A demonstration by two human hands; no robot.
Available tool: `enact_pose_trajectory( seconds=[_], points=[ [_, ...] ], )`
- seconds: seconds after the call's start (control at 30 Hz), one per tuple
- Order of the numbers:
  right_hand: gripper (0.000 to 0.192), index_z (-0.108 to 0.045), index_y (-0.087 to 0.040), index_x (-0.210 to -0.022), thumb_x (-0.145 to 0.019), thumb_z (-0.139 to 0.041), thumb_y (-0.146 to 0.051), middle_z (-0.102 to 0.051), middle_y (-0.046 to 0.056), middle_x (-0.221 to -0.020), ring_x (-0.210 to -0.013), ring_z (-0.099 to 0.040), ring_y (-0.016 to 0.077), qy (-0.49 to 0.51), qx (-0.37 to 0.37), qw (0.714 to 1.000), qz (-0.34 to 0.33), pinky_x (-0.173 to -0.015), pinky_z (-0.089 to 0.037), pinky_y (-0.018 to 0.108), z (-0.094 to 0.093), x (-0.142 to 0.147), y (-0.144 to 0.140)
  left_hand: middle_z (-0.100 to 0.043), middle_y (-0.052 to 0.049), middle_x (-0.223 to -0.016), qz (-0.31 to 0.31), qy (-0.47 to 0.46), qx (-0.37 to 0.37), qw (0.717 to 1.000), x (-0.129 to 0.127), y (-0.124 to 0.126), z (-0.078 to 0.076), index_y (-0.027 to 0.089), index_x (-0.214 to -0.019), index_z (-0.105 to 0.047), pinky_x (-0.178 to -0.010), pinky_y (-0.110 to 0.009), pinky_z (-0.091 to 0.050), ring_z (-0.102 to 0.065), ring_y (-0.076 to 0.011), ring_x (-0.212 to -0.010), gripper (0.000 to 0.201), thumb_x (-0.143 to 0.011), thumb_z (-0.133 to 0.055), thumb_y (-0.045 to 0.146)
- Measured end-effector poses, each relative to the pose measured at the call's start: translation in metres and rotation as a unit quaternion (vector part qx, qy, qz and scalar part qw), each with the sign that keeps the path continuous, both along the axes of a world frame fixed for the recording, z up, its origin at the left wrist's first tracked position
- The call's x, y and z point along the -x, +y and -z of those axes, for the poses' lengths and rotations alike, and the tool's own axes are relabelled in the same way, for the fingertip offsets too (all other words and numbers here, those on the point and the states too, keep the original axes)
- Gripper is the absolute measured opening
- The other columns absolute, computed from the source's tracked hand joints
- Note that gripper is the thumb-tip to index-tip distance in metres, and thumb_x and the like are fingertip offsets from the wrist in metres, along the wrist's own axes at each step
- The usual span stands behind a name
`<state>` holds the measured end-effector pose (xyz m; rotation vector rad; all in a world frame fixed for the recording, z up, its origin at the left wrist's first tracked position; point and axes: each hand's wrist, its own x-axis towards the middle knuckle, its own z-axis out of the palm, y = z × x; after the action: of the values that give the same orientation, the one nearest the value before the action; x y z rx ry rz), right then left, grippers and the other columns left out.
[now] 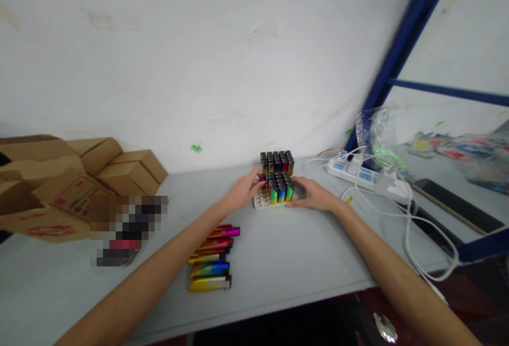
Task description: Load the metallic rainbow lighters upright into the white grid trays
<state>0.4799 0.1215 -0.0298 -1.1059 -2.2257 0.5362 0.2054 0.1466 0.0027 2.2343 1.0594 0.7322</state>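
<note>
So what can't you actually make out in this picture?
- Head view: a patch beside the cardboard boxes is pixelated; what lies there is unreadable.
- The left hand covers part of the white tray; whether it grips a lighter is unclear.
- The right hand hides the tray's right side.
- Print on the lighters in the tray is too small.
- The plastic bag blurs its contents.
</note>
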Motion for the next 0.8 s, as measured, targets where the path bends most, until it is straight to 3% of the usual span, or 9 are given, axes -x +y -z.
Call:
enact_pose_trajectory(
  seconds=[0.13,0.3,0.43,0.57,0.67,0.8],
  points=[
    [0.078,-0.055,-0.018,-0.136,-0.071,-0.081,-0.051,-0.064,0.015,-0.133,-0.119,-0.062,0.0327,-0.006,0.004,1.0,-0.002,-0.106,-0.048,0.051,-0.001,0.0,0.0,-0.077,-0.005,-0.086,0.001,-0.001,0.012,1.0,-0.001,0.0,-0.002,0.022,-0.102,-0.059,-0.074,-0.032,-0.051,-0.071,-0.0239,-0.079,0.022,-0.091,-0.055,0.04],
    [0.077,-0.055,-0.018,-0.136,-0.071,-0.081,-0.051,-0.062,0.015,-0.135,-0.122,-0.061,0.0332,-0.003,0.007,1.0,0.002,-0.107,-0.047,0.052,0.0,0.0,-0.001,-0.075,-0.01,-0.108,-0.023,-0.042,0.025,0.999,0.018,-0.014,-0.008,0.019,-0.111,-0.065,-0.089,-0.037,-0.054,-0.07,-0.0237,-0.097,0.033,-0.086,-0.063,0.041],
    [0.076,-0.057,-0.018,-0.134,-0.07,-0.082,-0.05,-0.063,0.015,-0.134,-0.121,-0.062,0.0343,-0.002,0.021,1.0,0.016,-0.107,-0.047,0.053,-0.001,0.0,-0.002,-0.076,-0.008,-0.098,-0.046,0.076,-0.004,0.996,0.058,-0.04,-0.022,0.021,-0.094,-0.075,-0.083,-0.034,-0.054,-0.069,-0.0219,-0.087,0.026,-0.085,-0.065,0.043],
    [0.076,-0.057,-0.018,-0.134,-0.069,-0.082,-0.051,-0.064,0.015,-0.133,-0.121,-0.062,0.0348,-0.003,0.023,1.0,0.019,-0.107,-0.047,0.052,-0.002,0.0,-0.002,-0.075,-0.006,-0.092,-0.019,0.177,0.039,0.983,0.094,-0.068,-0.037,0.021,-0.091,-0.077,-0.079,-0.031,-0.052,-0.067,-0.0206,-0.083,0.032,-0.087,-0.061,0.048],
    [0.078,-0.056,-0.018,-0.135,-0.07,-0.082,-0.052,-0.063,0.015,-0.135,-0.123,-0.061,0.0355,-0.008,0.026,0.999,0.018,-0.108,-0.046,0.053,-0.002,0.0,-0.003,-0.074,-0.005,-0.097,-0.005,0.203,0.039,0.978,0.102,-0.085,-0.04,0.024,-0.095,-0.077,-0.084,-0.03,-0.05,-0.066,-0.0205,-0.089,0.036,-0.09,-0.057,0.053],
    [0.076,-0.055,-0.017,-0.136,-0.072,-0.08,-0.05,-0.061,0.015,-0.137,-0.124,-0.06,0.0341,-0.018,0.028,0.999,0.018,-0.109,-0.045,0.052,-0.003,-0.001,-0.003,-0.071,-0.006,-0.105,-0.001,0.208,-0.009,0.978,0.098,-0.099,-0.032,0.025,-0.102,-0.076,-0.093,-0.033,-0.049,-0.065,-0.0217,-0.098,0.036,-0.093,-0.054,0.052]
  ],
)
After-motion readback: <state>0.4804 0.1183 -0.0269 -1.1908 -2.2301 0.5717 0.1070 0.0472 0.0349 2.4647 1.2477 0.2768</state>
